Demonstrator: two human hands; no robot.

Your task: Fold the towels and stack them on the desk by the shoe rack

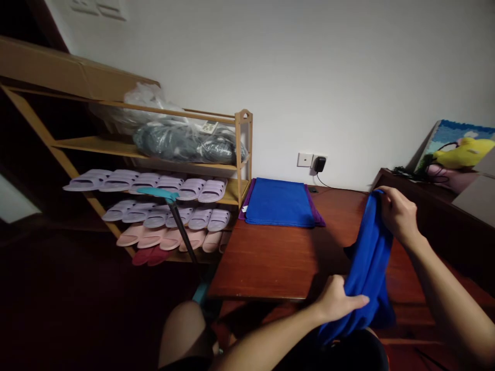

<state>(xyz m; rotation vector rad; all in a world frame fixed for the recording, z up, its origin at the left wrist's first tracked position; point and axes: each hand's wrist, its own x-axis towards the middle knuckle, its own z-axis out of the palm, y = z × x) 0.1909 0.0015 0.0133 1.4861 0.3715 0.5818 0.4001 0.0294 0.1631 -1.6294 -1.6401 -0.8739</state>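
Note:
A blue cloth [369,257] hangs in folds at the right, over the front edge of the wooden table [270,263] and my lap. My right hand [398,214] pinches its upper end, raised above the tabletop. Lower down, my left hand [340,301] grips the cloth's left side, thumb lying across the front and the other fingers hidden behind it. Farther back on the table, a flat blue cloth [280,202] lies on top of purple cloth [319,218], with a small white tag at its left edge.
Left of the table stands a wooden rack [244,154] with lilac and pink slippers [212,190] and plastic-wrapped items [185,144]. A teal-topped pole [181,226] leans before it. A black plug [319,164] sits at the wall. Yellow plush [466,152] rests on the right ledge.

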